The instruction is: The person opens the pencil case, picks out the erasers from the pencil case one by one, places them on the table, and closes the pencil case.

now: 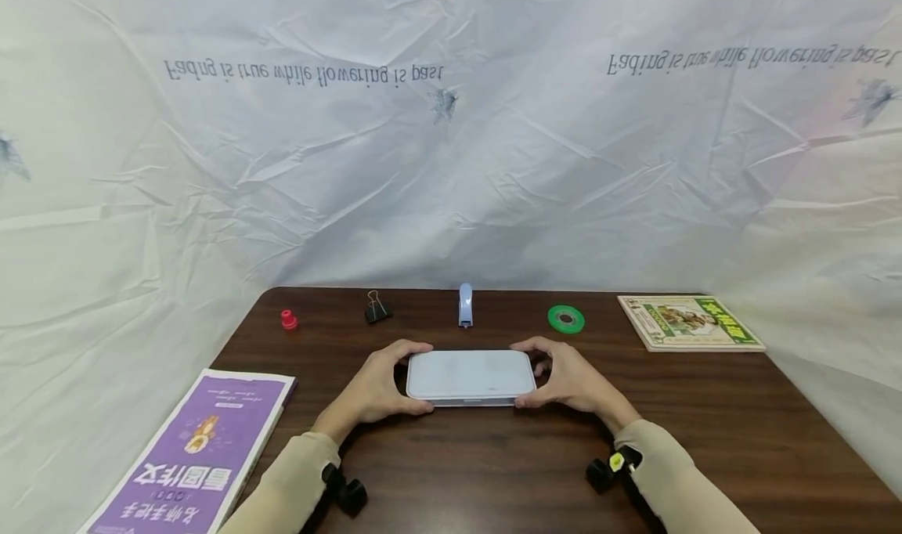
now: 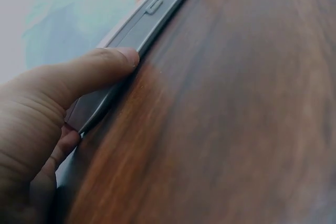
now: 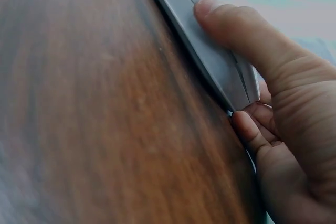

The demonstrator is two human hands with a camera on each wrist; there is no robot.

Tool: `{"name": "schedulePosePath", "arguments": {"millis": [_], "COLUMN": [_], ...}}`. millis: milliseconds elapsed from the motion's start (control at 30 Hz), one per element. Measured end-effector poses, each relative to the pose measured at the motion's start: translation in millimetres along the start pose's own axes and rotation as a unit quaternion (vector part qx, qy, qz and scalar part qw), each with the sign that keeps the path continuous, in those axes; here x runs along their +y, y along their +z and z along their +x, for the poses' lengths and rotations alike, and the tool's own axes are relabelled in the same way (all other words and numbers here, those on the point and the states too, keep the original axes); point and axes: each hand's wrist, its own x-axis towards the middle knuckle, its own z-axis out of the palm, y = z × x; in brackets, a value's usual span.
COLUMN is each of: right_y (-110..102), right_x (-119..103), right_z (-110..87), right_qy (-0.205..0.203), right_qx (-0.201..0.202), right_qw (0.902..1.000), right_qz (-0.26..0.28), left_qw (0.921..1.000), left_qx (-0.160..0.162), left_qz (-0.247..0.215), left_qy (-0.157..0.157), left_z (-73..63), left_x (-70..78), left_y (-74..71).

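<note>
A flat white rectangular case (image 1: 470, 374) with rounded corners lies near the middle of the dark wooden table, its long side facing me. My left hand (image 1: 378, 383) grips its left end, thumb on the front side and index finger at the far corner. At the opposite end my right hand (image 1: 569, 376) holds it the same way. Both wrist views show the thumbs pressed against the case's grey front side, which has a small catch (image 2: 154, 6) at mid-length. Low fingers curl around the end corners, close over the wood.
Along the back of the table (image 1: 465, 463) stand a red knob-like piece (image 1: 288, 319), a black binder clip (image 1: 377, 308), a light blue stapler (image 1: 466, 305) and a green tape roll (image 1: 566, 319). Books (image 1: 690, 323) lie at back right; a purple book (image 1: 204, 440) lies at front left.
</note>
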Motion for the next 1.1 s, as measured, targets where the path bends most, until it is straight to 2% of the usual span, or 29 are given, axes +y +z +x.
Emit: {"name": "schedulePosePath", "arguments": {"millis": [167,300,533,667,800,967,1100], "right_y": [0,0,-3,-4,0,8,9], "right_x": [-2,-3,-7,-10,-10,-8,-10], "right_z": [2.9,4.1,13.4,20.1,24.4,26.4,28.5], "right_qy": [-0.011,0.002,0.085,0.129,0.145,0.152,0.149], "right_qx": [-0.009,-0.008,0.021,0.040,0.068,0.111,0.130], "right_qw": [0.9989,0.9991,0.9954,0.9869,0.9792,0.9775,0.9764], "right_qz": [0.045,0.042,0.038,0.089,0.125,0.095,0.088], "left_qw": [1.0000,1.0000,0.9988,0.9970,0.9962,0.9949,0.9937], "left_qx": [-0.001,-0.003,0.000,0.009,0.017,0.027,0.033], "left_qz": [-0.002,-0.003,-0.028,-0.049,-0.073,-0.092,-0.104], "left_qy": [0.000,-0.007,-0.039,-0.059,-0.044,-0.032,-0.026], "left_z": [-1.1,-1.6,-2.5,-2.3,-1.2,-1.8,-0.9], "left_x": [0.3,-2.0,-2.9,-2.6,-3.7,-5.9,-5.7], "left_y": [-1.0,-1.5,0.3,1.8,2.7,3.5,2.8]}}
